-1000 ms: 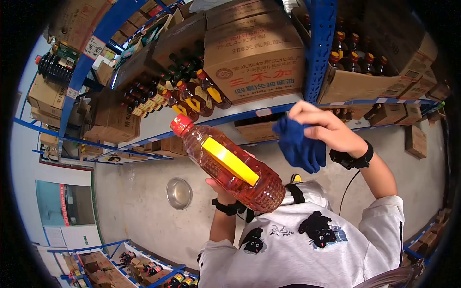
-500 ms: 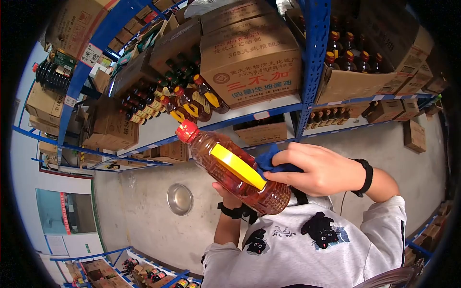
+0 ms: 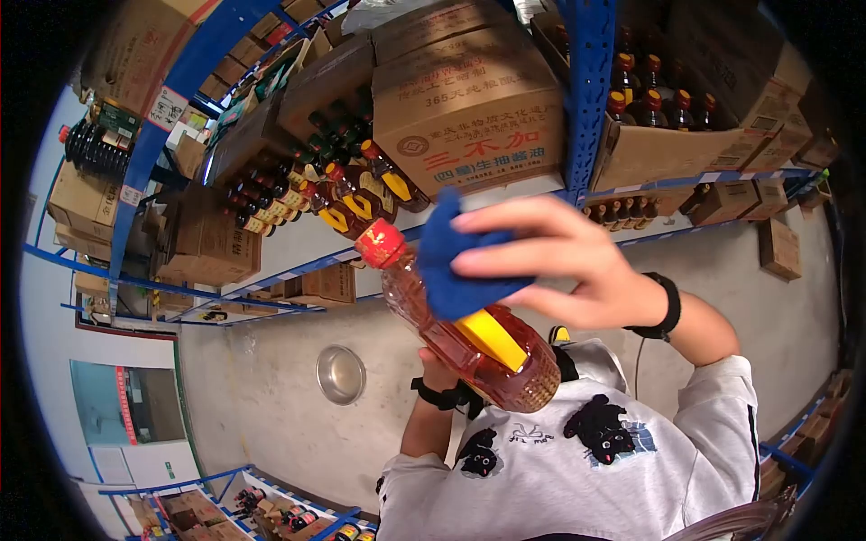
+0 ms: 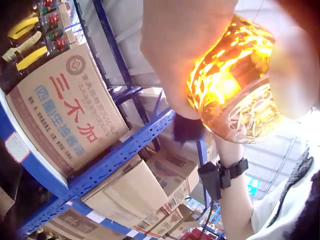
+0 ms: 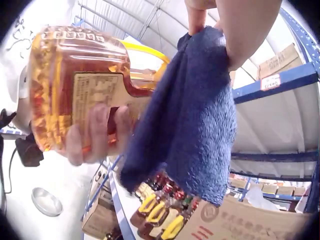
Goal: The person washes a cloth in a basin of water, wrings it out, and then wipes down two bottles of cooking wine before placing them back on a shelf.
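Note:
A large clear bottle [image 3: 528, 383] of amber-red liquid, with a red cap [image 3: 381, 243] and a yellow handle [image 3: 494, 339], is held tilted in front of the chest. My left hand [image 3: 437, 368] grips its body from beneath; in the right wrist view the left fingers [image 5: 98, 132] wrap over the paper label. Between the fingers and thumb of my right hand [image 3: 564, 261] is a blue cloth [image 3: 465, 261]. It covers the upper end of the handle in the head view, just below the cap. In the right wrist view the cloth [image 5: 200, 120] hangs in folds beside the bottle.
A blue-framed shelf [image 3: 588, 99] stands ahead, bearing a big carton [image 3: 474, 117], similar yellow-handled bottles [image 3: 356, 194] and an open box [image 3: 667, 162] of bottles. A metal basin [image 3: 341, 374] sits on the concrete floor to the left. Another stocked rack [image 3: 180, 491] is at lower left.
The right hand brought the blue cloth from the right onto the bottle's side, then up towards the cap. The bottle shifted slightly right and down, staying in the left hand.

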The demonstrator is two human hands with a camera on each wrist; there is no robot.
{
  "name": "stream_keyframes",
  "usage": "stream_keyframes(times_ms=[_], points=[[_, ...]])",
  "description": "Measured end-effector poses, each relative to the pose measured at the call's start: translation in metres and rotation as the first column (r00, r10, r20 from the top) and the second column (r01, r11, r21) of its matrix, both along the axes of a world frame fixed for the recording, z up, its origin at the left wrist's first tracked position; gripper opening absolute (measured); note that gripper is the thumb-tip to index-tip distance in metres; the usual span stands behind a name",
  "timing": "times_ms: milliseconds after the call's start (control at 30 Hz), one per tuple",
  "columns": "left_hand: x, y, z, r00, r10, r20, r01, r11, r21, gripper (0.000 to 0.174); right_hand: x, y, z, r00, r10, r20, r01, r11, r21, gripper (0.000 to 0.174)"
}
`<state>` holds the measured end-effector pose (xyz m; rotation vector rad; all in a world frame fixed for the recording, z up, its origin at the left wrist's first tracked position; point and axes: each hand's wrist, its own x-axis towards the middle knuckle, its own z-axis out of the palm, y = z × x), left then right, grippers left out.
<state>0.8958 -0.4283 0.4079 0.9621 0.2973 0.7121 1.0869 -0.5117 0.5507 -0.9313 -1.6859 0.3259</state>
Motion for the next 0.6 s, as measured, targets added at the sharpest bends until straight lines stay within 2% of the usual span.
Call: stream_keyframes(times_ms=[33, 67, 100, 200, 300, 333, 400, 433, 500, 600], points=[[0.004, 0.002, 0.001, 1.0, 0.0, -0.009, 0.0, 1.0, 0.016, 0.092, -0.006, 0.005, -0.001, 0.996, 0.084, 0.042, -0.083, 0.996, -0.031, 0.033], [0.007, 0.001, 0.001, 1.0, 0.001, -0.017, -0.001, 0.999, 0.034, 0.091, -0.012, 0.007, 0.0, 0.991, 0.072, 0.109, -0.067, 0.996, -0.051, 0.032], [0.005, -0.002, 0.003, 1.0, 0.003, -0.023, -0.002, 0.999, 0.053, 0.09, -0.014, 0.011, -0.008, 0.993, 0.101, 0.056, -0.099, 0.995, -0.034, 0.033], [0.015, 0.012, 0.006, 0.999, 0.018, -0.034, -0.014, 0.994, 0.105, 0.088, -0.006, 0.011, -0.015, 0.978, 0.155, -0.136, -0.18, 0.965, -0.192, 0.036], [0.005, 0.009, 0.007, 0.998, 0.045, -0.044, -0.039, 0.989, 0.145, 0.086, 0.001, 0.008, -0.019, 0.93, 0.156, -0.332, -0.325, 0.771, -0.548, 0.035], [0.013, 0.019, 0.009, 0.997, 0.052, -0.051, -0.043, 0.987, 0.158, 0.085, 0.001, 0.01, -0.024, 0.929, 0.157, -0.335, -0.327, 0.77, -0.548, 0.035], [-0.012, -0.001, 0.006, 0.996, 0.066, -0.064, -0.053, 0.982, 0.181, 0.084, 0.001, 0.016, -0.032, 0.925, 0.184, -0.332, -0.321, 0.844, -0.43, 0.034], [-0.011, -0.001, 0.004, 0.995, 0.074, -0.073, -0.059, 0.98, 0.191, 0.083, 0.0, 0.014, -0.026, 0.899, 0.184, -0.398, -0.352, 0.845, -0.403, 0.032], [-0.004, 0.001, 0.004, 0.993, 0.089, -0.081, -0.07, 0.973, 0.219, 0.082, -0.002, 0.008, -0.013, 0.938, 0.152, -0.313, -0.263, 0.899, -0.351, 0.03], [-0.004, -0.002, 0.003, 0.99, 0.11, -0.087, -0.084, 0.962, 0.259, 0.081, -0.008, -0.004, -0.007, 1.0, -0.023, -0.021, 0.018, 0.98, -0.198, 0.031]])
